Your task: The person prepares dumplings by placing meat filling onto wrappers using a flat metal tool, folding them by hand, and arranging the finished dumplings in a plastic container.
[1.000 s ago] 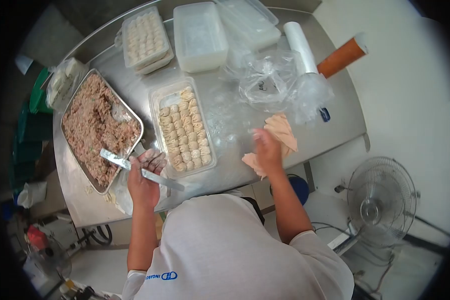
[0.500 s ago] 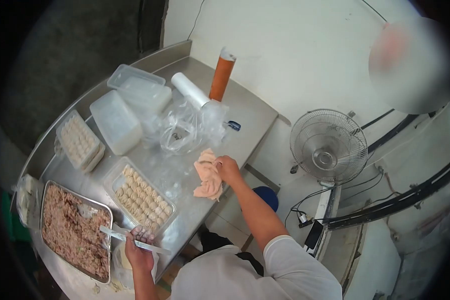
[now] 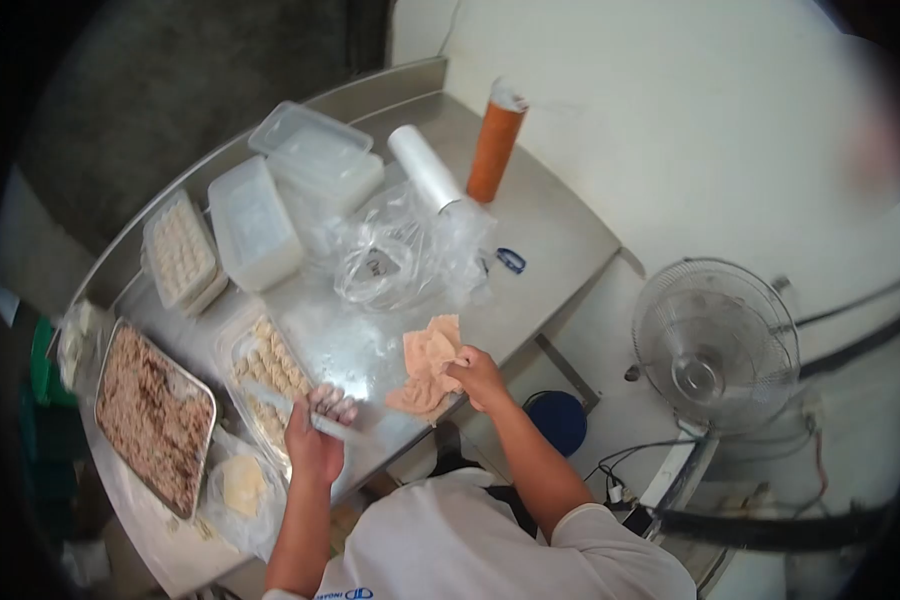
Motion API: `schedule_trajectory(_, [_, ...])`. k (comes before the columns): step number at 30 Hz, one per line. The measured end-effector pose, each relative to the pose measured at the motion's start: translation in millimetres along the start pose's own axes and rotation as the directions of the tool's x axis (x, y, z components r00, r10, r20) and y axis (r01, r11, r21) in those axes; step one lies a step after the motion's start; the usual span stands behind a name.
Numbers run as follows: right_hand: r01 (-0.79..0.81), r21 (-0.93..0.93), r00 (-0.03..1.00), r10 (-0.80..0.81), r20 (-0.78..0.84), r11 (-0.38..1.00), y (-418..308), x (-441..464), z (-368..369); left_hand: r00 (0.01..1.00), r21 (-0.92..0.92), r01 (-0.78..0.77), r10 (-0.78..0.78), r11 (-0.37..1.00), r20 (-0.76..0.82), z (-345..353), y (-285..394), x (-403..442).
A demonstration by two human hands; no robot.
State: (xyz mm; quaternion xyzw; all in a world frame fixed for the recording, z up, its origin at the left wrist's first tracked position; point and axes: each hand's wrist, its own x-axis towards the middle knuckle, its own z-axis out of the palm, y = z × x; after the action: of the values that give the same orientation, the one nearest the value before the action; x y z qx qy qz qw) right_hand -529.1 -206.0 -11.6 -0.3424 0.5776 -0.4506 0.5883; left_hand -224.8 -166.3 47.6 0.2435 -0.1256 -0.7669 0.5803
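My left hand (image 3: pixel 315 435) grips a flat, pale spatula (image 3: pixel 262 394), its blade reaching over a clear container (image 3: pixel 232 345) with rows of folded dumplings (image 3: pixel 278 370). The fingertips look dusted with something white. In my right hand (image 3: pixel 477 380) is a crumpled peach cloth (image 3: pixel 432 358), held at the table's front edge. A metal tray (image 3: pixel 213 402) of minced meat filling (image 3: pixel 155 425) lies left of the dumplings. Nearest to my left forearm, round dough wrappers (image 3: pixel 243 485) rest in a plastic bag (image 3: pixel 260 535).
Plastic boxes (image 3: pixel 255 225) and stacked containers of dumplings (image 3: pixel 180 255) line the back of the steel table (image 3: pixel 560 245). A white plastic roll (image 3: pixel 425 168), an orange cylinder (image 3: pixel 496 145), clear bags (image 3: pixel 400 255) and a blue object (image 3: pixel 511 260) lie there. A fan (image 3: pixel 715 345) stands right.
My left hand has moved right with the spatula, away from the filling tray and over the dumpling container's near side. The cloth in my right hand has spread and shifted. The view has turned.
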Motion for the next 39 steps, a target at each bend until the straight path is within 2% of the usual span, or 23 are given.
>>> schedule_trajectory(1, [-0.046,-0.04,0.998,0.047,0.032,0.998,0.3,-1.6,-6.7,0.991,-0.086,0.006,0.006,0.996,0.131,2.8,-5.3,6.6])
schedule_trajectory(2, [-0.089,-0.04,0.993,0.091,0.07,0.995,-4.5,-9.5,-7.5,0.996,0.004,-0.01,0.011,1.0,-0.091,27.7,-10.8,7.3])
schedule_trajectory(3, [-0.129,0.23,0.987,0.103,0.122,0.965,-20.7,-14.3,-7.2,0.955,0.092,-0.006,0.033,0.996,-0.296,53.7,-15.4,15.3])
schedule_trajectory(4, [-0.173,0.477,0.98,0.104,0.167,0.862,-36.4,-12.6,-6.9,0.942,0.093,-0.023,0.053,0.995,-0.331,56.0,-17.0,26.5])
schedule_trajectory(6, [-0.145,0.532,0.976,0.032,0.215,0.834,-49.5,-11.1,-2.5,0.972,0.029,-0.096,0.1,0.995,-0.214,51.2,-24.2,34.9])
schedule_trajectory(7, [-0.072,0.596,0.973,-0.075,0.218,0.8,-50.3,-6.7,-2.3,0.962,0.033,-0.102,0.107,0.994,-0.251,55.1,-24.4,36.8])
schedule_trajectory(11, [-0.038,0.601,0.955,-0.148,0.257,0.798,-35.2,22.8,-3.2,0.894,0.084,-0.2,0.217,0.976,-0.392,53.4,-19.6,33.4])
schedule_trajectory(12, [0.194,0.241,0.949,-0.244,0.198,0.951,-38.3,25.0,-6.8,0.866,0.101,-0.23,0.251,0.968,-0.432,55.3,-17.3,30.3])
schedule_trajectory(13, [0.394,-0.168,0.912,-0.363,0.19,0.904,-41.9,26.5,-9.8,0.836,0.119,-0.261,0.286,0.958,-0.468,55.3,-14.8,27.1])
schedule_trajectory(17, [0.49,0.029,0.843,-0.481,0.239,0.872,-60.1,21.8,-11.8,0.812,0.089,-0.345,0.345,0.934,-0.47,36.0,-7.8,10.2])
schedule_trajectory(19, [0.688,-0.35,0.725,-0.586,0.362,0.635,-68.3,23.7,-7.5,0.763,0.135,-0.359,0.374,0.924,-0.528,42.8,-8.0,5.5])
schedule_trajectory(20, [0.689,-0.338,0.723,-0.578,0.378,0.641,-50.0,27.4,-10.0,0.829,0.063,-0.376,0.366,0.924,-0.424,31.2,-11.3,2.2])
schedule_trajectory(22, [0.792,-0.494,0.608,-0.541,0.581,0.359,-10.6,38.9,-9.7,0.919,-0.094,-0.374,0.355,0.923,-0.172,17.5,-15.0,-1.3])
schedule_trajectory(23, [0.807,-0.468,0.59,-0.534,0.606,0.36,-5.5,47.2,-10.4,0.904,-0.089,-0.405,0.383,0.91,-0.192,15.5,-17.0,-2.7])
schedule_trajectory(25, [0.69,-0.521,0.719,-0.39,0.575,0.503,-12.3,44.5,-7.3,0.834,0.001,-0.378,0.342,0.926,-0.433,39.5,-26.0,-3.3])
schedule_trajectory(26, [0.695,-0.515,0.713,-0.388,0.584,0.502,-10.0,41.8,-5.6,0.788,0.04,-0.371,0.337,0.928,-0.515,43.0,-26.8,-1.1])
schedule_trajectory(29, [0.739,-0.553,0.673,-0.423,0.606,0.384,-5.5,43.4,-3.7,0.78,0.03,-0.384,0.342,0.923,-0.524,40.7,-27.7,1.0])
schedule_trajectory(31, [0.853,-0.501,0.478,-0.612,0.63,0.149,-3.5,42.0,-2.6,0.787,0.027,-0.384,0.343,0.923,-0.512,45.9,-24.8,0.2])
schedule_trajectory(32, [0.857,-0.494,0.472,-0.608,0.639,0.146,-4.5,44.0,-2.6,0.799,0.028,-0.38,0.343,0.925,-0.494,47.4,-22.5,1.4])
schedule_trajectory(35, [0.823,-0.532,0.54,-0.566,0.623,0.199,-14.5,39.2,1.8,0.835,-0.043,-0.369,0.311,0.928,-0.454,39.1,-18.8,2.3])
schedule_trajectory(37, [0.641,-0.45,0.748,-0.374,0.548,0.622,-46.0,22.3,11.7,0.75,0.016,-0.384,0.322,0.923,-0.578,59.6,-7.0,3.9])
schedule_trajectory(38, [0.592,-0.207,0.721,-0.397,0.568,0.779,-51.1,12.9,16.9,0.762,0.024,-0.394,0.341,0.919,-0.551,58.5,-2.4,2.3])
schedule_trajectory(39, [0.281,0.135,0.729,-0.303,0.614,0.95,-67.4,-7.4,24.7,0.778,0.025,-0.389,0.343,0.921,-0.526,56.0,-1.2,1.2])
